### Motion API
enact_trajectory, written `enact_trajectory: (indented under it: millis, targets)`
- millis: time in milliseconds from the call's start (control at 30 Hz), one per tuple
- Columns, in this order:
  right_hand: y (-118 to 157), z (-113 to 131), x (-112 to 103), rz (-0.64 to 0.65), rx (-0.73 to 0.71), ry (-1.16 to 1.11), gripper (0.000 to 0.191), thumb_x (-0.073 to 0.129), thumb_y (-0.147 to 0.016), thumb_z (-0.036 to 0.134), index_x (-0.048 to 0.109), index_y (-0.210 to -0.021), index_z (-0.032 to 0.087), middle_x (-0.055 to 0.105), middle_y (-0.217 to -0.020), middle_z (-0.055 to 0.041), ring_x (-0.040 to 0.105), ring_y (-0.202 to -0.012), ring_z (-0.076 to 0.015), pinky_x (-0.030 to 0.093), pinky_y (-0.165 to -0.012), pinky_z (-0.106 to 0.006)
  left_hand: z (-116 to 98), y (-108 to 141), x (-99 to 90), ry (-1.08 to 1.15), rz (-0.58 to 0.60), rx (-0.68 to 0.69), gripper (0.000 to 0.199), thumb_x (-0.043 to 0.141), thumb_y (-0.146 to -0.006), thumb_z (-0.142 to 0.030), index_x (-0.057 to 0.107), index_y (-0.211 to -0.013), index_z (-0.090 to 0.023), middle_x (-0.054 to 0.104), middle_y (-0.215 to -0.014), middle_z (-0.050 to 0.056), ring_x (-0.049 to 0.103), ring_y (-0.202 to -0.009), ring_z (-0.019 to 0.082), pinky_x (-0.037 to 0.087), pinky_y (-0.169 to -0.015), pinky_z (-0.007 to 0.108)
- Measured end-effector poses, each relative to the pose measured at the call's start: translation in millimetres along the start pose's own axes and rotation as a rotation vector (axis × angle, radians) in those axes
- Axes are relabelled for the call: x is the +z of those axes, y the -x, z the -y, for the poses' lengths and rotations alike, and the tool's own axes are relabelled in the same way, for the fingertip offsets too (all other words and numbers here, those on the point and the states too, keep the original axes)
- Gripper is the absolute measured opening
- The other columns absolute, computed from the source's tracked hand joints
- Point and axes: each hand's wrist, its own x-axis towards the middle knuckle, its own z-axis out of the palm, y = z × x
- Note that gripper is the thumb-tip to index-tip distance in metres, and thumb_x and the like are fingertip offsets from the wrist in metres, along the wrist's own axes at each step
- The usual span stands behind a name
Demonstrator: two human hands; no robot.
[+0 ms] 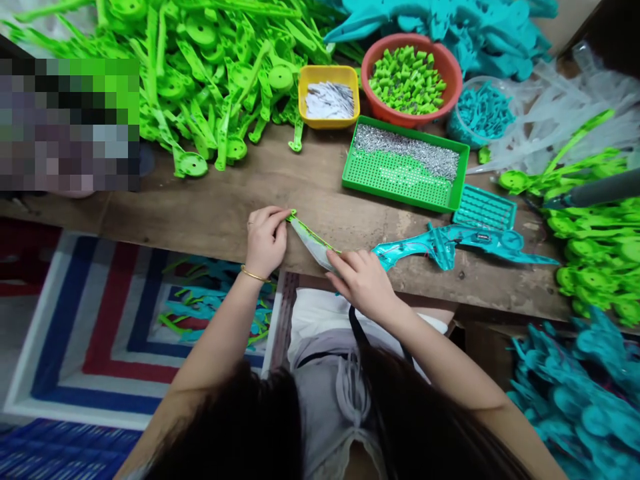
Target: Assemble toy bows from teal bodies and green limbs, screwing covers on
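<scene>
Near the front edge of the wooden bench [200,213], a clear strip with a green edge [315,243] spans both hands. The left hand [267,240] pinches its far tip, finger against thumb. The right hand [366,277] is half curled, fingertips on the other end; its thumb is hidden, so how firmly it holds cannot be told. Clear sheet and green edge lie together, though whether they are fastened is unclear. Beside them, the teal piece [440,247] lies with its inside exposed, apparently unfinished.
</scene>
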Motion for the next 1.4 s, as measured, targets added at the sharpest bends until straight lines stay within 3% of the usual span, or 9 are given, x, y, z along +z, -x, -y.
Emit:
enact_trajectory:
  millis: [133, 333, 533, 633, 767, 900, 1033, 1200, 1400]
  targets:
    - [-13, 6, 12, 0.004, -0.001, 0.054, 0.036, 0.043, -0.099, 0.033, 0.059, -0.128, 0.017, 0.066, -0.1, -0.0102, 0.052, -0.091, -0.0227, 0.034, -0.073, -0.037, 4, -2, -2.8, 0.074, 0.031, -0.053, 0.03, 0.045, -0.092, -0.022, 0.072, -0.105, -0.02, 0.069, -0.108, 0.007, 0.058, -0.105, 0.022, 0.044, -0.098, 0.039]
    - [-14, 8, 15, 0.033, 0.012, 0.095, 0.036, 0.048, -0.097, 0.032, 0.06, -0.128, 0.017, 0.066, -0.1, -0.0105, 0.052, -0.089, -0.0232, 0.035, -0.073, -0.036, 1, -7, -3.2, 0.026, 0.097, -0.144, 0.028, 0.063, -0.086, -0.036, 0.07, -0.11, -0.022, 0.066, -0.111, 0.007, 0.056, -0.109, 0.025, 0.04, -0.1, 0.042]
    - [3, -10, -6, 0.004, 0.121, 0.01, 0.046, 0.056, -0.091, 0.049, 0.059, -0.126, 0.019, 0.061, -0.125, -0.0141, 0.051, -0.114, -0.0288, 0.036, -0.099, -0.045, -6, -12, -4.8, -0.067, 0.175, -0.22, 0.027, 0.068, -0.084, -0.036, 0.071, -0.108, -0.024, 0.062, -0.107, 0.007, 0.053, -0.106, 0.029, 0.04, -0.097, 0.044]
    - [14, -22, -8, 0.027, 0.211, -0.049, 0.052, 0.054, -0.091, 0.052, 0.056, -0.128, 0.015, 0.063, -0.121, -0.0144, 0.054, -0.114, -0.0282, 0.029, -0.11, -0.05, -5, -18, -6.9, -0.081, 0.199, -0.232, 0.026, 0.069, -0.082, -0.037, 0.071, -0.105, -0.025, 0.062, -0.106, 0.007, 0.052, -0.106, 0.03, 0.04, -0.097, 0.046]
    - [20, -27, -1, 0.077, 0.261, -0.137, 0.044, 0.056, -0.092, 0.048, 0.057, -0.124, 0.019, 0.066, -0.116, -0.0109, 0.058, -0.113, -0.0266, 0.026, -0.114, -0.051, -5, -21, -8.6, -0.095, 0.205, -0.226, 0.025, 0.069, -0.081, -0.039, 0.07, -0.1, -0.024, 0.061, -0.103, 0.008, 0.052, -0.107, 0.032, 0.039, -0.098, 0.053]
    - [17, -28, -1, 0.084, 0.3, -0.203, 0.043, 0.06, -0.089, 0.049, 0.057, -0.12, 0.019, 0.068, -0.11, -0.0103, 0.059, -0.111, -0.0266, 0.028, -0.114, -0.051, -35, -2, -4.3, -0.045, 0.138, -0.007, 0.023, 0.061, -0.087, -0.035, 0.068, -0.106, -0.025, 0.059, -0.119, 0.009, 0.051, -0.118, 0.032, 0.037, -0.105, 0.054]
    - [14, -32, -7, 0.099, 0.308, -0.292, 0.037, 0.058, -0.09, 0.05, 0.058, -0.111, 0.02, 0.068, -0.106, -0.0089, 0.059, -0.108, -0.0252, 0.029, -0.113, -0.051, -71, 30, 8.3, 0.116, 0.3, 0.298, 0.021, 0.055, -0.09, -0.03, 0.067, -0.106, -0.023, 0.065, -0.117, 0.008, 0.055, -0.12, 0.026, 0.037, -0.111, 0.049]
    - [10, -40, -16, 0.165, 0.262, -0.326, 0.017, 0.05, -0.096, 0.031, 0.063, -0.101, 0.021, 0.069, -0.112, -0.0055, 0.059, -0.107, -0.0219, 0.028, -0.111, -0.046, -77, 39, 15.4, 0.129, 0.294, 0.342, 0.022, 0.056, -0.091, -0.031, 0.063, -0.109, -0.019, 0.069, -0.112, 0.008, 0.06, -0.113, 0.023, 0.039, -0.112, 0.047]
    - [-1, -38, -17, 0.196, 0.224, -0.139, 0.017, 0.052, -0.094, 0.025, 0.068, -0.093, 0.018, 0.072, -0.105, -0.0067, 0.058, -0.096, -0.0233, 0.036, -0.093, -0.04, -75, 33, 13.0, 0.128, 0.286, 0.353, 0.02, 0.058, -0.089, -0.031, 0.062, -0.103, -0.017, 0.068, -0.11, 0.011, 0.059, -0.11, 0.024, 0.043, -0.106, 0.046]
